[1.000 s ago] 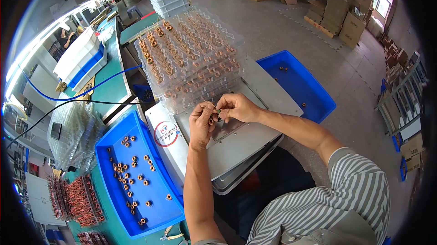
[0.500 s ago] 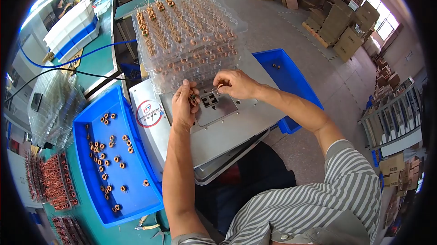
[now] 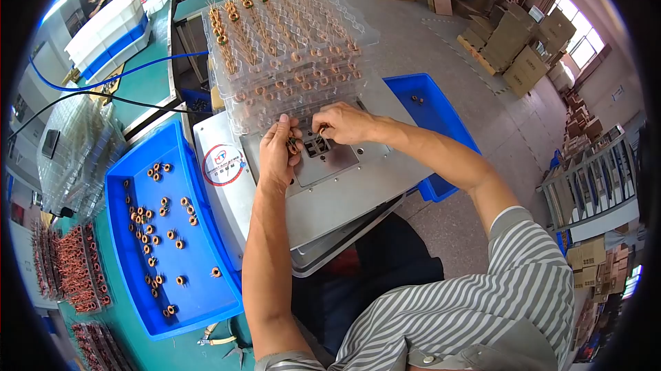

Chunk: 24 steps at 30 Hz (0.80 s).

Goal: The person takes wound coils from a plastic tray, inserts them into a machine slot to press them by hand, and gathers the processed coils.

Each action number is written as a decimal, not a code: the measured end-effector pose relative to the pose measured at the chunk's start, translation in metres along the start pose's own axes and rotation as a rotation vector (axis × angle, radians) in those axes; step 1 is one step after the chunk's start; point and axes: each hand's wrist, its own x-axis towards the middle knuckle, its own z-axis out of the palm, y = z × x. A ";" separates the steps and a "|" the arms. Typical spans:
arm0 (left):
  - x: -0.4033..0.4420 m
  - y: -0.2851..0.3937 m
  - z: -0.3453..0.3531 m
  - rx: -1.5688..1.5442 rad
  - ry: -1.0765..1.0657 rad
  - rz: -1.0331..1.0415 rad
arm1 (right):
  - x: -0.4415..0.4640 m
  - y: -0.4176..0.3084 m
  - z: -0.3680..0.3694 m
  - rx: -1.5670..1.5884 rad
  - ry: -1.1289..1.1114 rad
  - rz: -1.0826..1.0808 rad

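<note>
My left hand (image 3: 277,154) is closed around several small copper-wound ring coils (image 3: 294,145), just left of the slotted opening (image 3: 317,147) in the machine's metal plate (image 3: 330,168). Above that opening, my right hand (image 3: 348,124) pinches a ring coil (image 3: 323,128), mostly covered by the fingers. Its wire leads are hard to make out. Behind both hands rises a stack of clear plastic trays (image 3: 292,61), with more coils standing leads-up in the top one.
A blue bin (image 3: 206,302) with scattered coils stands at left; another blue bin (image 3: 441,116) sits right of the machine. Cutters (image 3: 217,338) lie on the green table at the front. Red coil racks (image 3: 79,268) stand far left. Blue and black cables cross at upper left.
My right hand has shifted left, bringing its coil over the slotted opening and closer to my left hand. The left hand stays beside the opening, still holding coils. The whole view has shifted slightly.
</note>
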 end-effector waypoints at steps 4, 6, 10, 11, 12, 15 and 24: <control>0.000 0.000 -0.002 -0.003 0.000 -0.006 | 0.007 0.001 0.009 -0.053 -0.016 -0.033; 0.001 0.000 -0.002 0.001 0.004 -0.011 | 0.009 0.002 0.012 -0.068 -0.019 -0.045; 0.001 0.000 -0.001 0.004 0.004 -0.008 | 0.008 0.004 0.010 -0.084 -0.051 -0.074; 0.002 0.000 -0.001 0.003 0.005 -0.009 | 0.008 0.004 0.009 -0.071 -0.073 -0.083; 0.002 0.000 -0.001 0.008 0.005 -0.008 | 0.007 0.003 0.007 -0.070 -0.076 -0.083; 0.002 0.000 -0.001 0.017 0.005 -0.009 | 0.004 0.004 0.006 -0.037 -0.100 -0.081; 0.000 0.001 0.001 0.013 0.014 -0.011 | 0.006 0.010 0.040 -0.150 -0.030 -0.126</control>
